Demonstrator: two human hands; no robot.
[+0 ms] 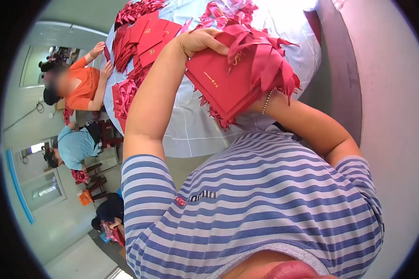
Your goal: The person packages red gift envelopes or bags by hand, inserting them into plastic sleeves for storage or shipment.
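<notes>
A thick stack of flat red gift bags with gold print is lifted above the table, near my chest. Pink-red satin ribbons hang loose over its right side. My left hand is closed on the stack's upper left edge, thumb on the top bag and other fingers mostly behind. From the right, my right hand goes in under the stack and bears it from below; its fingers are hidden behind the bags. A beaded bracelet circles my right wrist.
More red bags and ribbon heaps lie on the pale tablecloth. A person in orange handles a red piece at the table's left edge. Others sit farther off, one in light blue. A wall stands at right.
</notes>
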